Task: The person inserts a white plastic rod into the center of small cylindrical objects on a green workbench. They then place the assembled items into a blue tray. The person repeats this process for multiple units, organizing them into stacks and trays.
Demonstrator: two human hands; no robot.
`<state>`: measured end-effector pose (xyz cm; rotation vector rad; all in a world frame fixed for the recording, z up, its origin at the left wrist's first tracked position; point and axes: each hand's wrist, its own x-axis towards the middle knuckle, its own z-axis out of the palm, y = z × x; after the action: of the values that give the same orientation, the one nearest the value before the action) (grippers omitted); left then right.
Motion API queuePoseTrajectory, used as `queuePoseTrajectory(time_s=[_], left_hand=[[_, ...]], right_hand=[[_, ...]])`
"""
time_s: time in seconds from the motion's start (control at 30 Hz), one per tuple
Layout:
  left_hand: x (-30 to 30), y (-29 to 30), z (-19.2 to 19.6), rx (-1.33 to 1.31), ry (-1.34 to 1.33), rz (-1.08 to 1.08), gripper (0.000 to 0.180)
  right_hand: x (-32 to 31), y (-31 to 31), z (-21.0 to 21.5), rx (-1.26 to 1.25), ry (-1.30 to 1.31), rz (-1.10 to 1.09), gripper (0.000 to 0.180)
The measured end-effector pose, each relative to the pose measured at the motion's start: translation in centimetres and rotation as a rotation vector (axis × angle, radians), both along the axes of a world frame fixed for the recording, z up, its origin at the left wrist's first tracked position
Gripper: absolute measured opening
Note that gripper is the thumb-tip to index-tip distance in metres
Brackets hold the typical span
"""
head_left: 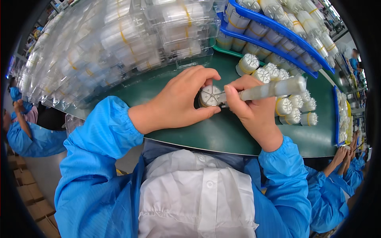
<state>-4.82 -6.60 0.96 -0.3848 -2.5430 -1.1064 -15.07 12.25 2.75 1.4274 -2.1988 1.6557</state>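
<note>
My left hand (172, 99) curls around a short white cylinder (209, 96) that stands upright on the green tabletop (178, 133). The cylinder's round top is divided by spokes into wedge-shaped sections. In my right hand (254, 113) is a translucent white syringe-like tube (274, 89), gripped near its front end. It lies slanted, its thick rear end out to the right and its narrow tip at the right edge of the cylinder's top. Whether the tip touches the cylinder I cannot tell. Similar white cylinders (293, 117) stand in a group just right of my right hand.
Clear plastic trays (115, 43) of banded white cylinders are piled at the far left. Blue bins (274, 49) with more cylinders stand at the far right. A blue-rimmed tray (337, 115) lies by the right edge. Co-workers in blue sleeves (327, 198) sit on both sides.
</note>
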Motion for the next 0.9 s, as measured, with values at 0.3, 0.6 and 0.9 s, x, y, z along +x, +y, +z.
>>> queuePoseTrajectory(time_s=[0.3, 0.6, 0.9], left_hand=[[-0.1, -0.3, 0.0, 0.128, -0.044, -0.126, 0.065], [-0.1, -0.1, 0.0, 0.049, -0.066, -0.036, 0.055], [0.3, -0.9, 0.9, -0.121, 0.107, 0.175, 0.048]], right_hand=[[0.1, 0.2, 0.3, 0.009, -0.094, -0.043, 0.016], [0.2, 0.2, 0.2, 0.091, -0.017, -0.031, 0.015], [-2.5, 3.6, 3.0, -0.228, -0.140, -0.217, 0.011]])
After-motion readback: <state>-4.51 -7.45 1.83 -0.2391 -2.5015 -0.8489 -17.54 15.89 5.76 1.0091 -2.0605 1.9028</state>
